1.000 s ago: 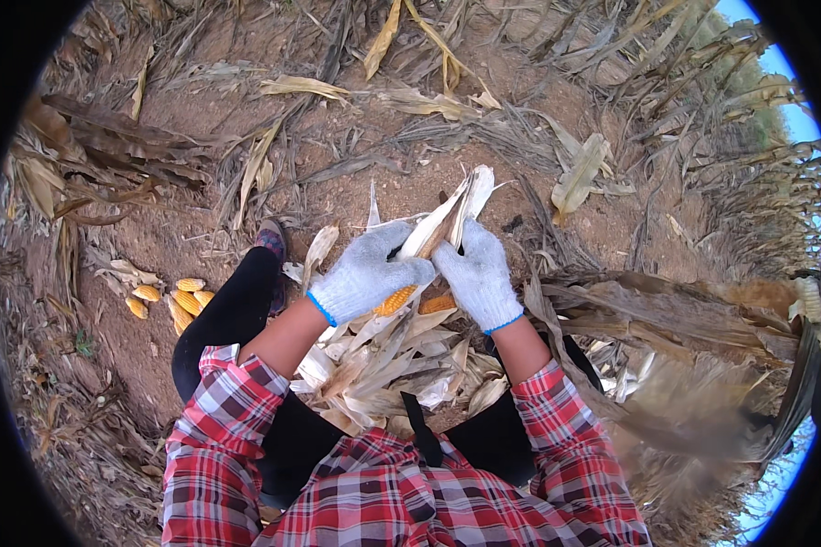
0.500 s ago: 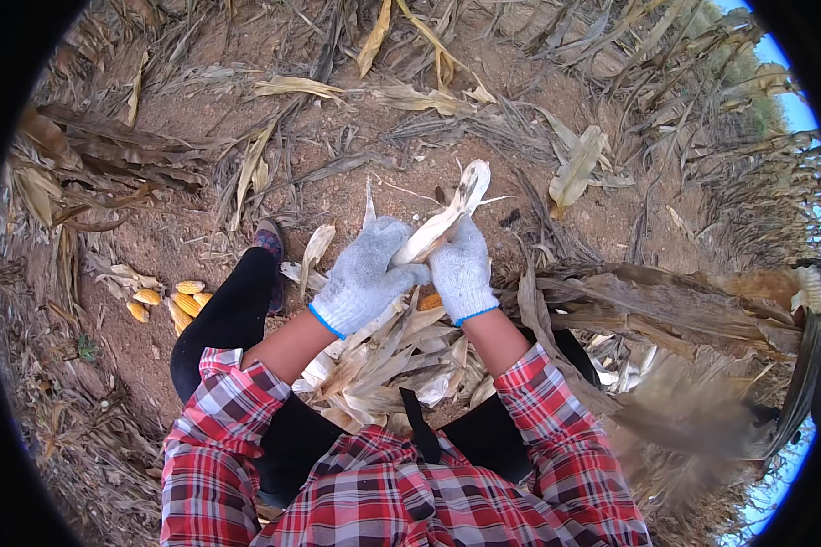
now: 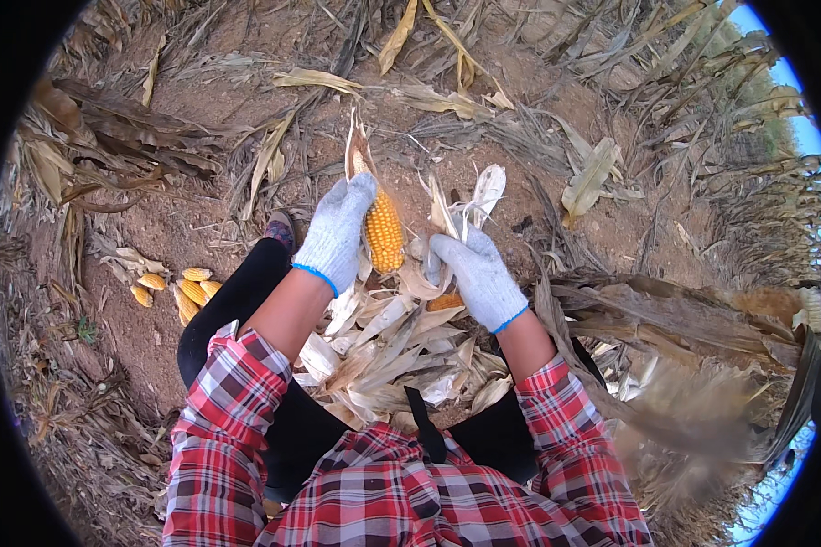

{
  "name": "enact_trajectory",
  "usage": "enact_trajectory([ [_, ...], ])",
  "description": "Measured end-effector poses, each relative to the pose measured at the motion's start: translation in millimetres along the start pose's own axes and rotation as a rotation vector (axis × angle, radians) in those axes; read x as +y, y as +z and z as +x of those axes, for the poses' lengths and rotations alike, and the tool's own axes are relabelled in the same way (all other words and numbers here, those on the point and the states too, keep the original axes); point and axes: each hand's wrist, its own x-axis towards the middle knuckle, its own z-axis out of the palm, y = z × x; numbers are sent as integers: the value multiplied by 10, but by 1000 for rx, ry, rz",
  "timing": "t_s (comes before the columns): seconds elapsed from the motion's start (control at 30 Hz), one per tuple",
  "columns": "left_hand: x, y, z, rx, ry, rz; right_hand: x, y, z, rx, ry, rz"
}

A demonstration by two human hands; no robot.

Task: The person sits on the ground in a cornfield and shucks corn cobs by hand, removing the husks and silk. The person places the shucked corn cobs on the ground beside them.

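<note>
My left hand [image 3: 336, 232], in a whitish knit glove with a blue cuff, is closed round a yellow ear of corn [image 3: 386, 235]. Its kernels are bare along the side facing right, while dry husk [image 3: 358, 150] still wraps the far end. To the right, my gloved right hand [image 3: 480, 278] is closed on pale, peeled-back corn husk [image 3: 440, 210], some of which sticks out above the fingers. The near end of the ear lies close to this hand. Whether the husk is still joined to the ear, I cannot tell.
A heap of dry husks [image 3: 388, 360] lies between my legs, with an orange ear [image 3: 445, 302] partly showing at its top. Several husked ears [image 3: 192, 291] rest on the soil left of my knee. Dry stalks and leaves [image 3: 657, 314] reach in from the right.
The husk that covered the ear has been pulled open, baring yellow kernels. My hands have moved apart, the left one keeping the ear and the right one drawing husk rightward.
</note>
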Motion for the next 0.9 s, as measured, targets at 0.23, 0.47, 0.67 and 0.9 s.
enact_trajectory([
  [0.23,261,-34,128,137,112,-241,800,300,-382,-622,66,-1146],
  [0.47,97,-8,113,1,-4,-246,764,149,-361,-433,35,-972],
  [0.67,-226,-76,50,-162,91,132,162,101,-71,-25,12,-149],
  [0.9,-257,29,-22,-83,-72,256,145,123,-72,61,35,-171],
])
